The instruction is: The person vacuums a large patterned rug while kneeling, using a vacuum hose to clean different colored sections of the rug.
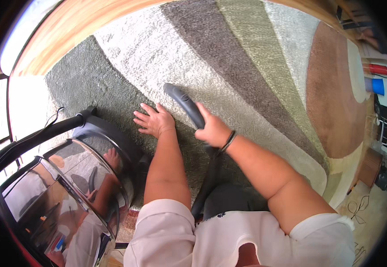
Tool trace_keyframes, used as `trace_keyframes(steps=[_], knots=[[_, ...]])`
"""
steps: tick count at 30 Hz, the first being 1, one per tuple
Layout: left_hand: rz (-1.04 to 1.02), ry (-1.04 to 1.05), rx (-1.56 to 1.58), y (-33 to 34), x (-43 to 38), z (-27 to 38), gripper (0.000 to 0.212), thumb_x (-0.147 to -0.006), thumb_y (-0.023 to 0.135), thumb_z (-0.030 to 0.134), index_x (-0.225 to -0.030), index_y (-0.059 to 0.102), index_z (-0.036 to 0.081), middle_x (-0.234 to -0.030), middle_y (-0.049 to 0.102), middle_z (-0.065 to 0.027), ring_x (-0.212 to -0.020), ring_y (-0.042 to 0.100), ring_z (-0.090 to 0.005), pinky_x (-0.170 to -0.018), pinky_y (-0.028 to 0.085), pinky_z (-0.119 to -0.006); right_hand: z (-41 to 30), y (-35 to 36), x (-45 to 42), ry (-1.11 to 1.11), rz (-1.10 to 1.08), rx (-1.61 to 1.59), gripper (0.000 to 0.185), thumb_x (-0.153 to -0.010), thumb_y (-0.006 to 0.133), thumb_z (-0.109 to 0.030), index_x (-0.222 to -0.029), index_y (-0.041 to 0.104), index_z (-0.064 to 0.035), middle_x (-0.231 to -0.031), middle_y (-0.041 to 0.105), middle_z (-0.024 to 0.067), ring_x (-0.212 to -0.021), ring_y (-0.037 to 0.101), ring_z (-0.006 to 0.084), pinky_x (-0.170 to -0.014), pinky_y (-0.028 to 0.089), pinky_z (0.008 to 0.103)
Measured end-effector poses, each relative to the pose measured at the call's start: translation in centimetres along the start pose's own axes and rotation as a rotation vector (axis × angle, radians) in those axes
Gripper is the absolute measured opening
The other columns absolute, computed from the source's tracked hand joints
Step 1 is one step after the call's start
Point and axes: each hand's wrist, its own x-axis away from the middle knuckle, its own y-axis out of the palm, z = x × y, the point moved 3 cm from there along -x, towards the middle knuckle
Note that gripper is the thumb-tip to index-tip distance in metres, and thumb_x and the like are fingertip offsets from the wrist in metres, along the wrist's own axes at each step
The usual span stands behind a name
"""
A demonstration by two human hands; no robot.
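My right hand (213, 130), with a dark band on its wrist, grips the black curved vacuum-cleaner handle (186, 103), whose far tip lies over the pale stripe of the rug. Spread flat on the shaggy patterned rug (206, 50), my left hand (156, 121) rests with its fingers apart, left of that handle and near the border of dark green and white pile. A black hose (208, 183) runs down from the right hand towards my lap. Where the handle meets the hose is partly hidden.
Close by on the left stands a shiny rounded appliance (80, 180) with a black bar (46, 133) and a cord. At the far right are a red cylinder (378, 69), a blue cup (377, 86) and a brown box (370, 167). Wooden floor (56, 36) borders the rug.
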Motion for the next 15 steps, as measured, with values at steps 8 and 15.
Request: trace_keyframes(steps=[8,15], knots=[[0.021,0.377,0.138,2.1,6.6,-7.0,0.058,-0.087,0.042,0.037,-0.133,0.028,0.004,-0.141,0.017,-0.0171,-0.13,0.017,-0.0318,-0.102,0.017,-0.051,11.1,-10.7,2.4,-0.002,0.589,-0.415,0.061,-0.064,0.056,-0.002,-0.122,0.038,-0.0056,-0.083,0.055,0.0086,-0.068,0.056,0.0193,-0.061,0.048,0.0316],[-0.019,0.366,0.005,1.5,7.2,-8.2,0.058,-0.087,0.041,0.036,-0.134,0.026,0.004,-0.142,0.015,-0.0156,-0.131,0.013,-0.0306,-0.103,0.014,-0.05,2.1,4.4,5.4,-0.032,-0.085,-0.131,0.081,-0.064,0.058,-0.016,-0.135,0.02,-0.0053,-0.092,0.057,0.0264,-0.085,0.059,0.0336,-0.073,0.045,0.0372]])
